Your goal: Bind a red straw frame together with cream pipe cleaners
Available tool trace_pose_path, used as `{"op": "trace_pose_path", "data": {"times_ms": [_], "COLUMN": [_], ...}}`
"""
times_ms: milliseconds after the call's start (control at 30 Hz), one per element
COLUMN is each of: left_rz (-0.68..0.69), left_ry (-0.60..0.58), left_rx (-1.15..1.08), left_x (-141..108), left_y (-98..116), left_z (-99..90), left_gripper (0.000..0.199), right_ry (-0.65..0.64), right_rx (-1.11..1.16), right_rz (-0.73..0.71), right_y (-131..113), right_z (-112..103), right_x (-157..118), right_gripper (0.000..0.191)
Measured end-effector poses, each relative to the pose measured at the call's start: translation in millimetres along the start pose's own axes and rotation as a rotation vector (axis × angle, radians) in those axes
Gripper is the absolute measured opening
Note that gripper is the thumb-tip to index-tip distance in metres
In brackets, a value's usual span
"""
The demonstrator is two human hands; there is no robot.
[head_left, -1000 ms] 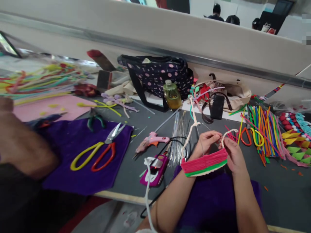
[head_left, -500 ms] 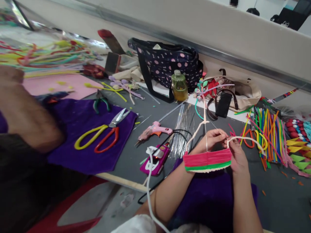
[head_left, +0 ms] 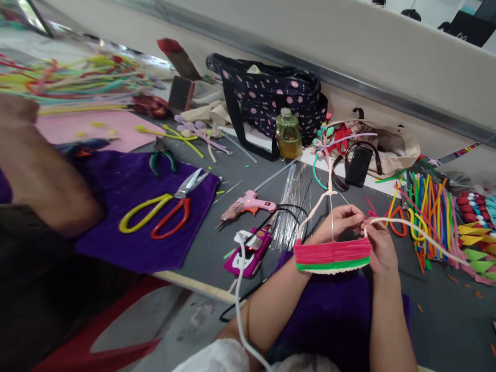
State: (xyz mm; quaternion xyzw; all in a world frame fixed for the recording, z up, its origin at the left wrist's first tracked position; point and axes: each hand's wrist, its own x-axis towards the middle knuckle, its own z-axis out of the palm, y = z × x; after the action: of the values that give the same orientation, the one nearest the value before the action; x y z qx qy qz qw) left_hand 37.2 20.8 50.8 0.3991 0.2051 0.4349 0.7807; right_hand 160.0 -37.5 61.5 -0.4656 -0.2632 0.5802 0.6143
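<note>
A small pink, green and cream striped panel (head_left: 333, 254), built from rows of pipe cleaner, hangs in front of my wrists. Thin wire (head_left: 332, 222) and a cream-wrapped stem (head_left: 314, 209) rise from it to a joint, with colourful flower-like pieces (head_left: 323, 142) at the far end. My left hand (head_left: 343, 222) is closed in a pinch on the thin wire close to the panel's upper right corner. Beside it, the fingers of my right hand (head_left: 382, 245) pinch a cream pipe cleaner (head_left: 416, 229) whose loose length stretches out to the right. My fingertips partly hide the contact point.
Left of my arms are a pink glue gun (head_left: 253, 203), a magenta power strip (head_left: 250, 253) with a white cable (head_left: 239, 289), and scissors (head_left: 170, 206) on purple cloth (head_left: 116, 181). Another person's arm (head_left: 46, 170) reaches in at far left. Coloured pipe cleaners (head_left: 430, 217) lie right.
The cream pipe cleaner's loose end has swung out and straightened, reaching farther right than before. Both hands stay close together at the panel's corner.
</note>
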Motion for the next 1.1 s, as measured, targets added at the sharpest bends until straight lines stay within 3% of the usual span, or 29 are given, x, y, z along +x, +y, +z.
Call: {"op": "trace_pose_path", "data": {"times_ms": [100, 267, 467, 600, 733, 900, 1100], "left_rz": [-0.055, -0.148, -0.157, -0.109, -0.114, -0.272, -0.429], "left_ry": [0.037, -0.074, -0.117, -0.066, -0.013, -0.085, -0.216], "left_rx": [0.036, 0.046, -0.029, -0.093, -0.186, -0.3, -0.454], "left_x": [1.8, -0.7, -3.9, -5.9, -5.2, -3.9, -2.9], "left_y": [-3.9, -2.5, 5.2, 9.0, 4.0, -8.9, -15.2], "left_z": [-1.5, -0.9, 5.3, 11.9, 17.0, 13.1, -3.2], "left_gripper": [0.036, 0.032, 0.033, 0.033, 0.033, 0.033, 0.023], "right_ry": [0.054, 0.138, 0.253, 0.345, 0.36, 0.364, 0.158], "right_rx": [0.013, 0.08, 0.011, -0.05, -0.085, -0.101, -0.062], "right_rz": [-0.062, -0.175, -0.439, -0.546, -0.62, -0.617, -0.469], "right_y": [-0.3, 1.0, -0.5, -0.3, 1.3, 3.7, 2.4], "right_z": [2.2, 3.3, 7.7, 10.7, 14.0, 18.9, 26.5], "right_x": [0.9, 2.9, 1.0, -1.6, -4.2, -7.7, -14.7], "right_gripper": [0.019, 0.017, 0.015, 0.016, 0.018, 0.018, 0.015]}}
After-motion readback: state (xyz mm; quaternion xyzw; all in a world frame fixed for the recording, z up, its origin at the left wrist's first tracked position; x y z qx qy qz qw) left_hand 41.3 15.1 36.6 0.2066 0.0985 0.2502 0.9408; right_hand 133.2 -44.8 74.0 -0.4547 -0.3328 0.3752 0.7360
